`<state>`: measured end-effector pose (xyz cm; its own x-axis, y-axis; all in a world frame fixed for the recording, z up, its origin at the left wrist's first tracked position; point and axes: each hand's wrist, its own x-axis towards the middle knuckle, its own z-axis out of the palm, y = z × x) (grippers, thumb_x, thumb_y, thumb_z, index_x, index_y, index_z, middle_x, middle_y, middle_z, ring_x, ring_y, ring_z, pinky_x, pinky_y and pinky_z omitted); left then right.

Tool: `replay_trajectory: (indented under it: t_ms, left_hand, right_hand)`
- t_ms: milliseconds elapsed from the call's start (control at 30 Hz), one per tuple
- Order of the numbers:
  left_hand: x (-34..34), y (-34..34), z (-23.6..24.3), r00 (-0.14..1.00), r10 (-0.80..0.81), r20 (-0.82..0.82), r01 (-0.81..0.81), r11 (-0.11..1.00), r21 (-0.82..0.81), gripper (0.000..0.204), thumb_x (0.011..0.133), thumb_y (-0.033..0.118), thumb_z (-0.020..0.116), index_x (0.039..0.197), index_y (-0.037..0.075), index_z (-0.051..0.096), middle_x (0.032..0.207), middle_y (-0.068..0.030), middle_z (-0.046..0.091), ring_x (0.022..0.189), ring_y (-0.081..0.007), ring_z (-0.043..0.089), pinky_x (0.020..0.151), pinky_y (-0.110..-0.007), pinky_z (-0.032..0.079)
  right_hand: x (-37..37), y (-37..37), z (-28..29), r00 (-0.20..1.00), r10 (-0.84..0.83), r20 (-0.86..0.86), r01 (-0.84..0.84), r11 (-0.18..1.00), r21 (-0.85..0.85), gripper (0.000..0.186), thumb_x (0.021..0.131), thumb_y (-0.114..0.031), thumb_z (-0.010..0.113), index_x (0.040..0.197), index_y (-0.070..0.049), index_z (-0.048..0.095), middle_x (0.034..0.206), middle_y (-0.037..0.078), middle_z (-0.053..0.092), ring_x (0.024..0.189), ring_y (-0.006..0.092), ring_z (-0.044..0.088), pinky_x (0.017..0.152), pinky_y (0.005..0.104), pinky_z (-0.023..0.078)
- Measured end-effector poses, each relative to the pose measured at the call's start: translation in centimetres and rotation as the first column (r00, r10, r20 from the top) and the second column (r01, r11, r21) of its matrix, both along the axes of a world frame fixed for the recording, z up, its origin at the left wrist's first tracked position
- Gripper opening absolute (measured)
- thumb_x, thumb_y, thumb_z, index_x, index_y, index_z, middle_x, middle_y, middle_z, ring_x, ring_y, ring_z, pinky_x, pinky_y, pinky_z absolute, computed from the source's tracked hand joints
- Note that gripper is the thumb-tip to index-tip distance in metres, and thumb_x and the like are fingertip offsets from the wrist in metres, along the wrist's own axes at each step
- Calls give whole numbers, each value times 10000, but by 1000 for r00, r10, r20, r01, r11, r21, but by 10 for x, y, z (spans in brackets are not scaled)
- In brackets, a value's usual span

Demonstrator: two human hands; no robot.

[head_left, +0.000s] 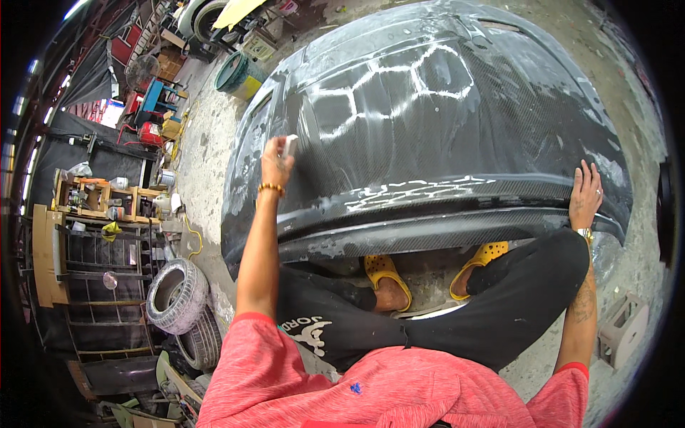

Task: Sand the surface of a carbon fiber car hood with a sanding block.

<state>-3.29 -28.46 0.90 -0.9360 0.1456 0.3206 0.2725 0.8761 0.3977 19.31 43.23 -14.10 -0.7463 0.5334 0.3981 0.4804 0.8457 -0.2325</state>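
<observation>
A large dark car hood [399,153] with a carbon-fibre weave lies before me, its borders dulled by grey, dusty patches. Hexagon-shaped light reflections show on its glossy middle. My left hand [276,162], with a beaded bracelet at the wrist, is closed round a small whitish pad [290,145] over the hood's left part. Whether the pad touches the surface I cannot tell, nor its exact kind. At the hood's near right corner my right hand [586,196] rests flat, fingers stretched out and apart, holding nothing.
My feet in yellow clogs [385,278] are under the hood's near edge. Left of me are stacked tires [177,296] and a wooden rack [107,196] with containers. A teal bin [234,73] stands beyond the hood's far left side, and a plastic stool [623,330] at right.
</observation>
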Motion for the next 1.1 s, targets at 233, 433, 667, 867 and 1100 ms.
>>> replay_trajectory:
  t_ms: [233,433,667,867,1100]
  left_hand:
    - [-130,-15,3,987,111,-119,-136,963,-233,402,757,36,743,1151,80,676,1080,-102,690,927,-278,688,853,-396,565]
    - [-165,19,6,993,78,-89,-96,971,-217,330,718,-121,613,999,40,677,1054,-194,635,1013,-402,641,885,-442,543]
    - [-97,19,-14,993,-69,-97,49,980,-193,272,697,-119,569,875,59,673,966,-174,605,926,-423,615,811,-482,513]
    - [19,15,-32,975,-209,-76,188,958,-215,221,765,-103,541,878,60,640,982,-163,577,923,-422,540,842,-498,475]
    - [115,16,-28,962,-224,157,253,947,-196,272,722,-136,547,925,29,620,977,-157,572,952,-410,553,875,-448,492]
  right_hand:
    - [5,-14,8,1000,1,19,-1,999,-35,480,1092,-444,374,1480,-201,519,1570,91,438,1447,322,383,1197,481,248]
    - [14,-3,4,1000,-2,31,2,1000,-19,473,1093,-433,378,1478,-198,522,1574,83,434,1448,318,382,1197,473,250]
    - [13,6,-4,999,33,24,-33,999,-10,486,1093,-457,365,1479,-210,525,1575,75,435,1445,307,394,1191,471,266]
    - [3,14,-12,999,37,-6,-37,999,-3,497,1089,-477,364,1472,-209,534,1562,81,451,1440,306,401,1188,470,274]
    - [-3,10,-14,1000,5,3,-6,1000,19,486,1088,-459,376,1461,-194,541,1550,92,461,1428,302,418,1183,464,286]
